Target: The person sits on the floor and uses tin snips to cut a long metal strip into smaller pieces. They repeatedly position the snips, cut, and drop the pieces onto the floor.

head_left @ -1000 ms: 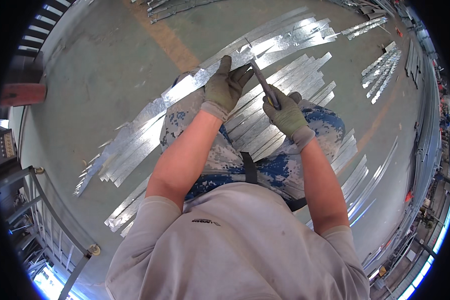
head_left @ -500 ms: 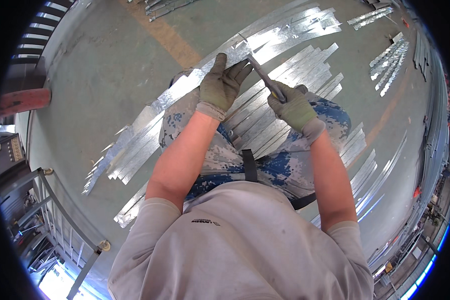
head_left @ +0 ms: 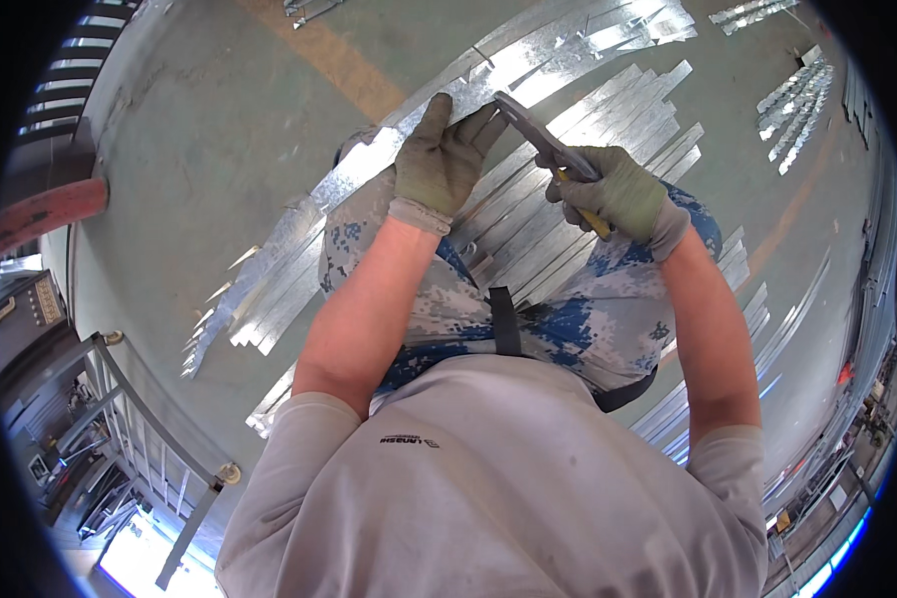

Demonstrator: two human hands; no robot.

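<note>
Both my hands wear greenish work gloves. My left hand (head_left: 437, 167) is closed at the near edge of a long, shiny metal strip (head_left: 354, 164), with its thumb over the strip and the other fingers partly hidden. In my right hand (head_left: 618, 189) are grey tin snips (head_left: 540, 132) with yellow on the handle. Their tip is close to my left fingertips, at the strip's edge; whether the blades touch the metal I cannot tell. Between my knees and below the hands lie several more flat metal strips (head_left: 528, 224), side by side.
A wide sheet of overlapping strips (head_left: 608, 40) reaches to the far right. Small bundles of cut metal (head_left: 795, 110) lie on the floor to the right. At left stand a red pipe-like bar (head_left: 50, 214) and a wheeled metal frame (head_left: 164, 439). Long metal stock lines the right side.
My right hand has shifted right and turned, so the snips' yellow handle shows more. My left hand keeps its place on the strip. The whole view has shifted slightly.
</note>
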